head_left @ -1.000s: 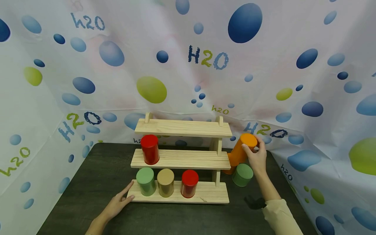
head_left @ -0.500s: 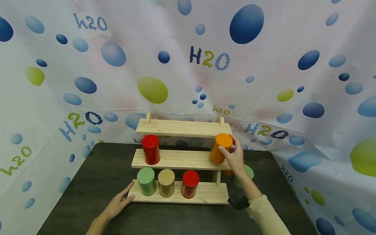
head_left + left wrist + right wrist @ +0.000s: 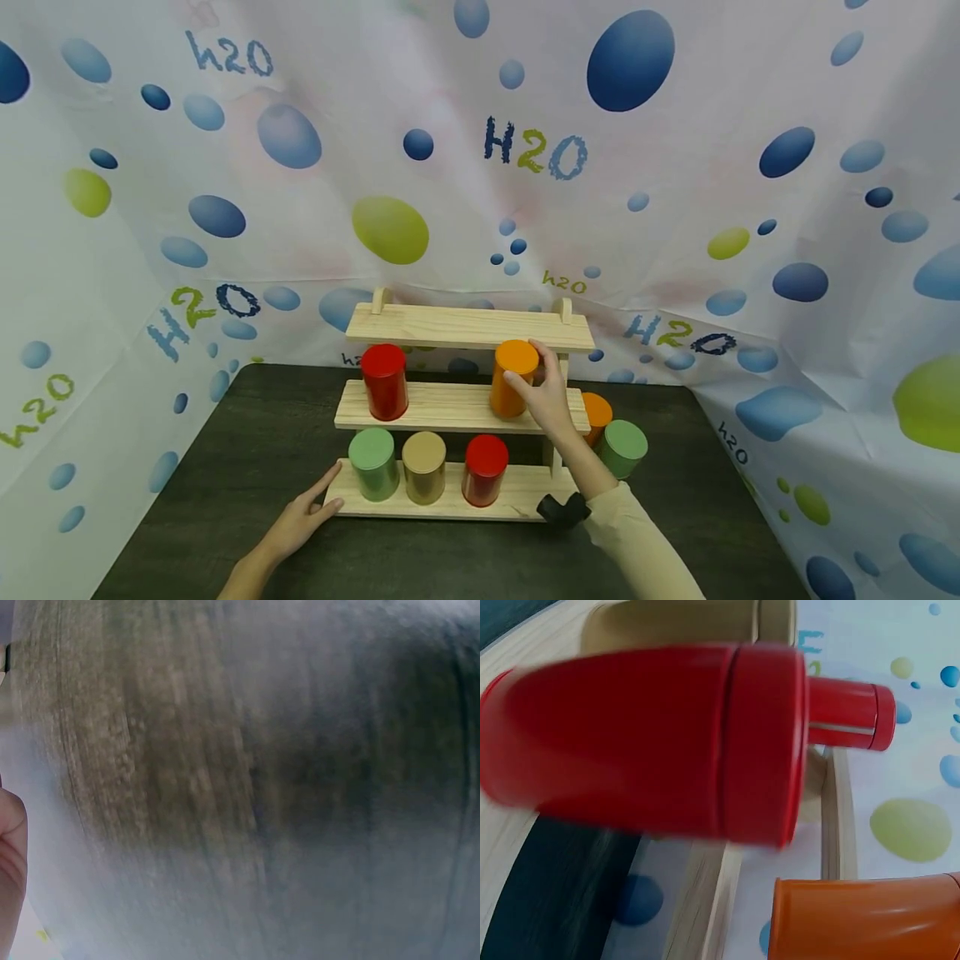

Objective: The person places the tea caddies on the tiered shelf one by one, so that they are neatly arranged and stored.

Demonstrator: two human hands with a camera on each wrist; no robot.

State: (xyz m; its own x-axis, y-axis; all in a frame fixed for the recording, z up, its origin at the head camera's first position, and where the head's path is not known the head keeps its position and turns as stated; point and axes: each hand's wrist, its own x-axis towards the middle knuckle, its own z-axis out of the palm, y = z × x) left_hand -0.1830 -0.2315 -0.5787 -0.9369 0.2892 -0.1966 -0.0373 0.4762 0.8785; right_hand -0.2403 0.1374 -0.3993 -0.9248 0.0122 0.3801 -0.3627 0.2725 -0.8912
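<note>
My right hand [image 3: 548,398] grips an orange canister [image 3: 508,395] by its upper part, thumb and fingers on opposite sides. The canister is upright over the right half of the middle shelf [image 3: 450,406]; in the right wrist view the same orange canister [image 3: 870,922] shows a gap between its base and the shelf. My left hand [image 3: 295,523] touches the left end of the bottom shelf [image 3: 528,498], index finger straight and thumb along the front. A red canister [image 3: 385,383] stands at the left of the middle shelf. The left wrist view is mostly a blurred dark surface [image 3: 187,750].
On the bottom shelf stand a green canister [image 3: 374,463], a gold canister [image 3: 424,468] and a red canister [image 3: 485,471]. Right of the rack, another orange canister [image 3: 597,412] and a green canister [image 3: 622,447] stand on the dark table [image 3: 420,558]. The top shelf [image 3: 468,326] overhangs behind.
My right hand has carried the orange canister leftward from beside the rack to over the middle shelf, straightening it from a tilt. The left hand has stayed in place.
</note>
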